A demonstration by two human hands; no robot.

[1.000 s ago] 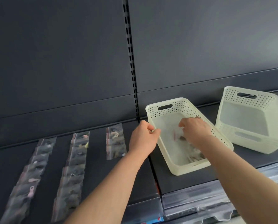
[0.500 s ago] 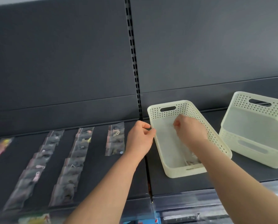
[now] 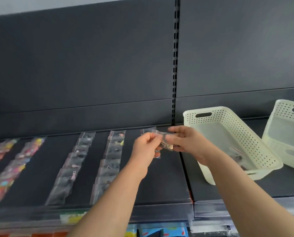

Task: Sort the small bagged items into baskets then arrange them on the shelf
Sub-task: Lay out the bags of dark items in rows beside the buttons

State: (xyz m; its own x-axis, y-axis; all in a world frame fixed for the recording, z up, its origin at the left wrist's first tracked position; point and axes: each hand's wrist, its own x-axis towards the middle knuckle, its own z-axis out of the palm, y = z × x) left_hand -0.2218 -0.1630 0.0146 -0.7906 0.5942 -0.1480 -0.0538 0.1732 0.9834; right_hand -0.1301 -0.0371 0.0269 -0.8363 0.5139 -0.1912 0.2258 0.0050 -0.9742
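Note:
A small clear bag [image 3: 166, 142] with a metal piece inside hangs above the dark shelf [image 3: 166, 182], held between both hands. My left hand [image 3: 145, 147] pinches its left side. My right hand [image 3: 185, 141] holds its right side with fingers stretched toward it. Just right of the hands stands a cream perforated basket [image 3: 255, 146] with a few bags lying at its near end. Rows of clear bagged items [image 3: 112, 161] lie flat on the shelf to the left.
A second cream basket [image 3: 286, 132] leans at the far right, partly cut off by the frame. Rows of colourful bagged items [image 3: 7, 166] lie at the far left. A slotted upright [image 3: 175, 65] splits the dark back panel. Price-strip rails run along the shelf front.
My right hand has come out of the basket and moved left to meet my left hand. Both now hold a small bag over the shelf. The view has shifted left.

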